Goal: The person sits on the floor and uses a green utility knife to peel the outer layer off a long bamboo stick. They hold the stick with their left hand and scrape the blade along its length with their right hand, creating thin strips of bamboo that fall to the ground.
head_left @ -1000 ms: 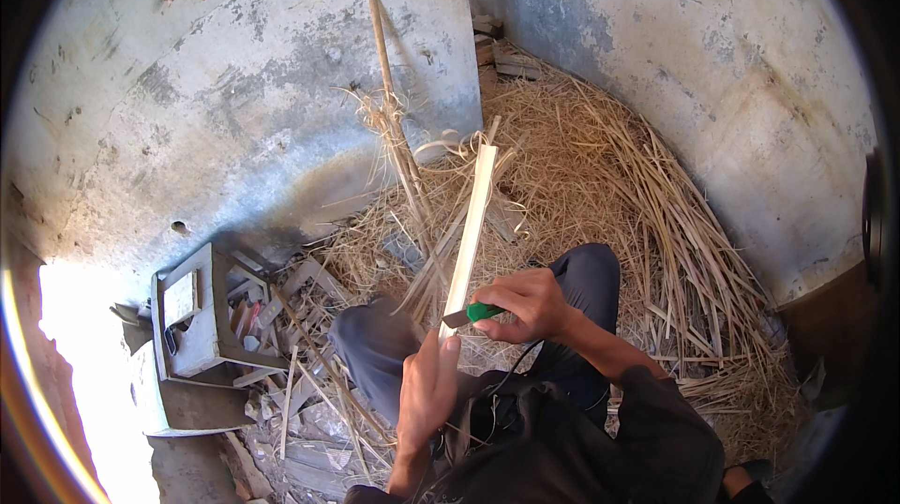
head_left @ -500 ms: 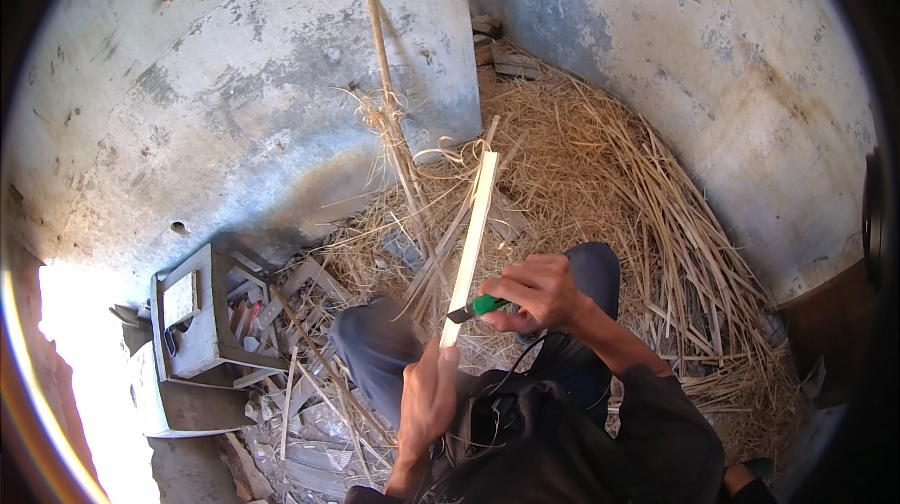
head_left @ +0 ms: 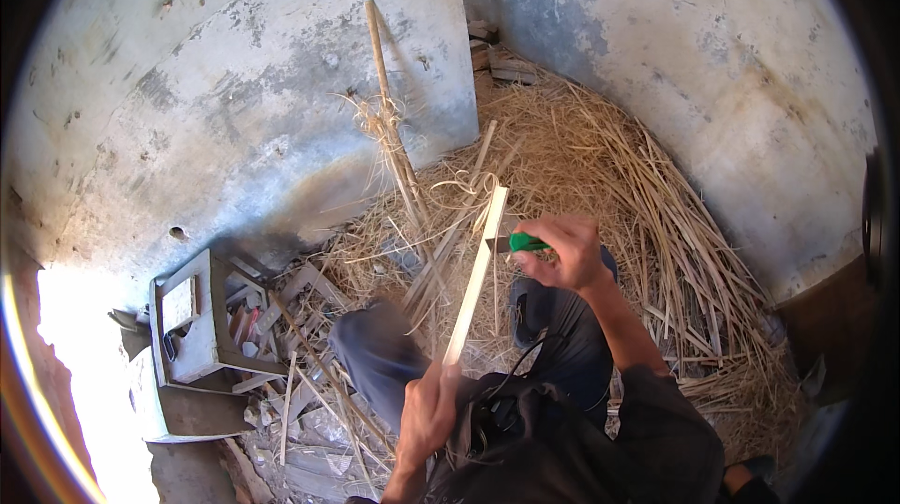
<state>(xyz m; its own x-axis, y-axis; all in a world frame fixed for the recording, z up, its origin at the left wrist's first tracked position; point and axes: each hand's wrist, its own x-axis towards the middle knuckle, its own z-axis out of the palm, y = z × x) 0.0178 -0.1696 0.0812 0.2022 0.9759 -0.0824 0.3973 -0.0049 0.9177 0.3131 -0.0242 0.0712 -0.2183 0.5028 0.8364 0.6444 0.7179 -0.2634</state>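
A pale, flat wooden strip (head_left: 478, 274) slants up and away from me between my knees. My left hand (head_left: 429, 410) is closed round its near end. In my right hand (head_left: 567, 251) is a knife with a green handle (head_left: 528, 242). Its dark blade (head_left: 500, 244) lies against the strip's right side, not far below the far end. A thin curled shaving (head_left: 469, 183) shows by the strip's far tip. My fingers partly cover the knife handle.
Shavings and straw-like strips (head_left: 562, 143) heap on the floor, with long thin strips (head_left: 694, 251) along the right wall. A stick (head_left: 380, 63) leans on the wall ahead. A battered wooden stool-like frame (head_left: 202, 316) lies at left among scraps. My knees flank the strip.
My right hand has moved the knife away from me along the strip, from near my left hand toward its far end. The strip's far tip sits slightly lower and nearer.
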